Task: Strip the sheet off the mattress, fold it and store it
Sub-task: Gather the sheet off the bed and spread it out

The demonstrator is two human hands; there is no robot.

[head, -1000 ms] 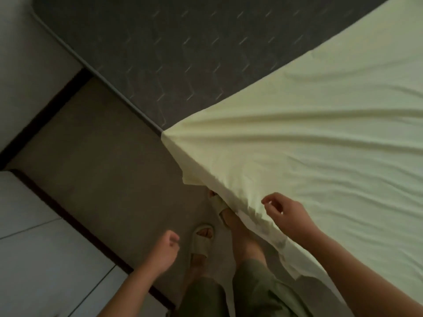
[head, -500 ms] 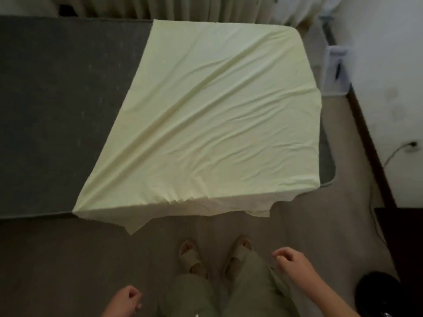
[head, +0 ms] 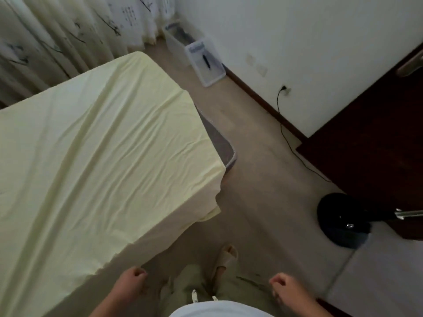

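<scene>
Right hand [head: 285, 288] has let go of the pale yellow sheet [head: 103, 161]; both hands loosely curled, empty, w/ left hand [head: 132, 279] just beside its hanging edge. Sheet lies ahead-left on mattress [head: 220, 143], far corner apparently still to free.

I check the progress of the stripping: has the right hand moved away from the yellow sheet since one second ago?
Yes. The right hand then pinched the sheet at its hanging edge; now it hangs loosely curled beside the trousers, apart from the sheet.

Your head view is dim and flat, lit softly through the curtains [head: 57, 42] at upper left. The door [head: 377, 138] and fan base [head: 341, 216] sink into shadow. Motion blur softens everything; wide-angle distortion bends the edges.
</scene>
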